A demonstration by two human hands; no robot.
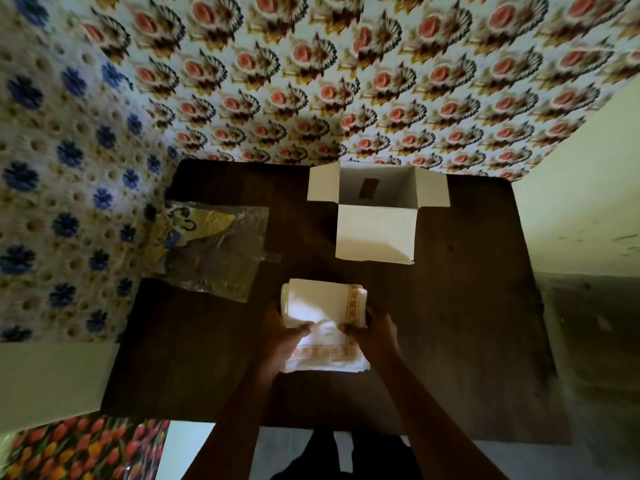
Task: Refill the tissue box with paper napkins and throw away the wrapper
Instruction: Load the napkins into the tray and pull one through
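A stack of white paper napkins (322,303) with an orange patterned border lies on the dark table (467,323), near its front middle. My left hand (285,336) grips the stack's left side and my right hand (375,332) grips its right side, thumbs pressed on top. The white cardboard tissue box (375,233) stands open behind the napkins, its flaps spread and its inside empty. A crumpled clear plastic wrapper (221,252) with yellow and blue print lies at the table's left edge.
Floral-patterned cloth (311,81) hangs behind the table and on the left. A plain pale wall (588,202) stands at the right. A tulip-print surface (86,448) shows at the lower left. Bare dark tabletop lies right of the napkins.
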